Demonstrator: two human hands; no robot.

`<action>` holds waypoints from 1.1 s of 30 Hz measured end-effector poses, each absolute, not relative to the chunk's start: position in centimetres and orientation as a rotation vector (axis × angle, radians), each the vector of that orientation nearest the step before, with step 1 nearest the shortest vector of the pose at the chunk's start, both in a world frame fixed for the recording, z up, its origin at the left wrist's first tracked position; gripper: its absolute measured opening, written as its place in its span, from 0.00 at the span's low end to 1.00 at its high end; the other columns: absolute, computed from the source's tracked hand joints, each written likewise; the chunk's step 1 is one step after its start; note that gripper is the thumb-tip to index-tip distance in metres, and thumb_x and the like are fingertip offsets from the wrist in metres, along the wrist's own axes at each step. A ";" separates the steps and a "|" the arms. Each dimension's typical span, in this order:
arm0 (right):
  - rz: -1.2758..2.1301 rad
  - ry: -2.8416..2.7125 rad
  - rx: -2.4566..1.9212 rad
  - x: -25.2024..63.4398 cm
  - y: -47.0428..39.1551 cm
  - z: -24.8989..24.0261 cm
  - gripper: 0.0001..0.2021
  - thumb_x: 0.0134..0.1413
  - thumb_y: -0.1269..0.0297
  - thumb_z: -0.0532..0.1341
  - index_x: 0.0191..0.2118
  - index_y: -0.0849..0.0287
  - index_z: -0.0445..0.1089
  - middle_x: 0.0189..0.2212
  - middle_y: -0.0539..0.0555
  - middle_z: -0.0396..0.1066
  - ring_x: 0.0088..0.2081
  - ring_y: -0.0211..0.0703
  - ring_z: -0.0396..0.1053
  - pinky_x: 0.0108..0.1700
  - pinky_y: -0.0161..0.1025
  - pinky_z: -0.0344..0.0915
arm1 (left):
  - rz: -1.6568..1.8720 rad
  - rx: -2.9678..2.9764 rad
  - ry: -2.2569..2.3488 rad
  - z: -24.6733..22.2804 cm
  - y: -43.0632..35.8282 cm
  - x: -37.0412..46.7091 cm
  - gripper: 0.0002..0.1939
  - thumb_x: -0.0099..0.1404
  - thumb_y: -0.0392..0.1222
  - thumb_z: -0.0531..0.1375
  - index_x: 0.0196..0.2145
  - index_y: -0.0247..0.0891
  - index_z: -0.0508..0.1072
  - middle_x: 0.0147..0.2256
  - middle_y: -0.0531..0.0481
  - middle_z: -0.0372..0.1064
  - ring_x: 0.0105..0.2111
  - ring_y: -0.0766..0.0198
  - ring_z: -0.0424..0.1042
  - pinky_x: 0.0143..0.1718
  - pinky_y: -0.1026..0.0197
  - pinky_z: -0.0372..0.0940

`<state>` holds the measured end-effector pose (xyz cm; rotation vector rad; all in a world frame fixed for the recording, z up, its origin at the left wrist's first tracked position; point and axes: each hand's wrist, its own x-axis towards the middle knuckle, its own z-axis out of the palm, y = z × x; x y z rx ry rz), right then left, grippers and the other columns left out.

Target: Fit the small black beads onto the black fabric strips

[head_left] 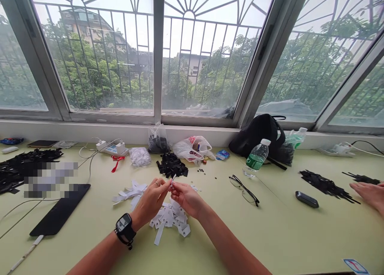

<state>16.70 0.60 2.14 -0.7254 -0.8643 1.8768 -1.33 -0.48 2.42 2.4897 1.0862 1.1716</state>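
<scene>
My left hand [154, 199] and my right hand [186, 197] meet at the fingertips near the middle of the table. Between them they pinch a small white strip [173, 180], one end of which sticks up. Under and in front of my hands lies a pile of white labels [168, 217], some with a dark letter. Longer white strips [130, 193] are heaped to the left of my left hand. Just beyond my hands is a pile of black strips [171, 165]. Small white pieces [195, 188] and small black pieces [201, 170] lie to its right.
Glasses [244, 190], a water bottle [257, 158] and a black bag [255, 137] stand or lie to the right. A black phone-like slab [60, 211] with a cable is at left. Another person's hand [370, 194] is at far right, by black strips [327, 184].
</scene>
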 end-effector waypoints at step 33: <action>0.402 -1.715 -1.430 22.8 3.9 1.8 0.06 0.44 0.69 0.58 0.20 0.58 0.66 0.20 0.50 0.64 0.26 0.40 0.60 0.30 0.37 0.54 | 1.343 2.454 1.411 3.7 0.4 -4.0 0.24 0.55 0.26 0.56 0.48 0.42 0.76 0.35 0.48 0.68 0.39 0.54 0.69 0.46 0.51 0.66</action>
